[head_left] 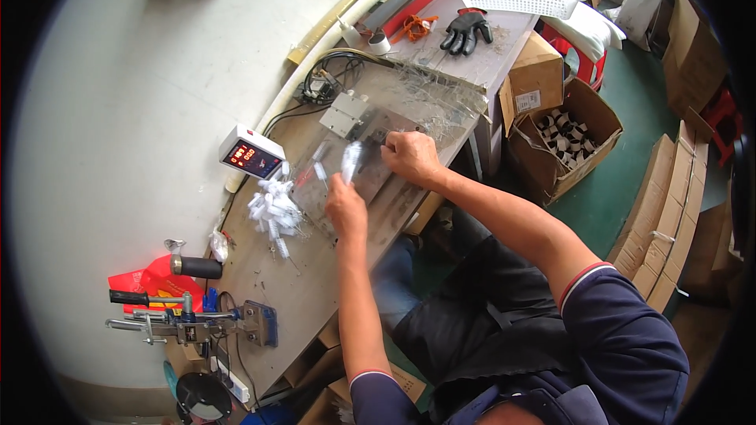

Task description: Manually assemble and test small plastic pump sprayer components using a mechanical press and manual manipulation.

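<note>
My left hand (346,206) is closed round the lower end of a small white brush (351,159), which is smeared by motion and points away from me. Over the bench's near edge, my right hand (413,156) is curled into a fist; whatever its fingers grip is hidden. Left of my left hand lies a pile of white brushes (274,208) with thin wire stems. Another white brush (320,171) lies apart from the pile. A metal block (345,114) sits on the bench just beyond my hands.
A counter with a red display (252,156) stands behind the pile. At the bench's left end is a lever clamp tool (189,319). A black glove (466,31) and a white basket (516,9) lie farther right. An open carton (606,122) of short rings stands on the floor.
</note>
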The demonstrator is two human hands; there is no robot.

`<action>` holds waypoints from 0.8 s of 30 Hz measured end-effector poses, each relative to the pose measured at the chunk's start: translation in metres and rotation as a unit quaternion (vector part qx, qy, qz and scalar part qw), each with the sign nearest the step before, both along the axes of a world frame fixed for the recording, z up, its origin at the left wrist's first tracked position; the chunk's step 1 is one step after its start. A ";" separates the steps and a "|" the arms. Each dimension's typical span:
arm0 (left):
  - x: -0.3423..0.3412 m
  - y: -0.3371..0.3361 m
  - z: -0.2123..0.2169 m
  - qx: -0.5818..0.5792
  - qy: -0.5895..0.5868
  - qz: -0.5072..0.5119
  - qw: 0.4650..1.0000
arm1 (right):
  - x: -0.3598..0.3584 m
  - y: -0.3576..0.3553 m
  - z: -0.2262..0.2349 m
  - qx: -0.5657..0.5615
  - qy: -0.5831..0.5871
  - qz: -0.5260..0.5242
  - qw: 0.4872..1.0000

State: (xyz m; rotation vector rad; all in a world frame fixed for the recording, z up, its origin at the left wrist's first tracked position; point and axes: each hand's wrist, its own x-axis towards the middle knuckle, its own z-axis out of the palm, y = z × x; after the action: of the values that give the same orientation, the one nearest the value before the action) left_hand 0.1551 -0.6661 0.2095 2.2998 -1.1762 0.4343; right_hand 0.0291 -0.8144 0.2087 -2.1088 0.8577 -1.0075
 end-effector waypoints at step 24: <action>0.059 0.048 -0.001 -0.468 0.481 -0.039 0.740 | 0.125 0.079 0.032 -0.104 0.188 0.135 0.967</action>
State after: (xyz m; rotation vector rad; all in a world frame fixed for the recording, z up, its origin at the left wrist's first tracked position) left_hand 0.2140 -0.6182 0.2088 1.2156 -0.3318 -0.2073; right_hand 0.1545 -0.7357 0.2403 -2.5644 0.6320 -0.5840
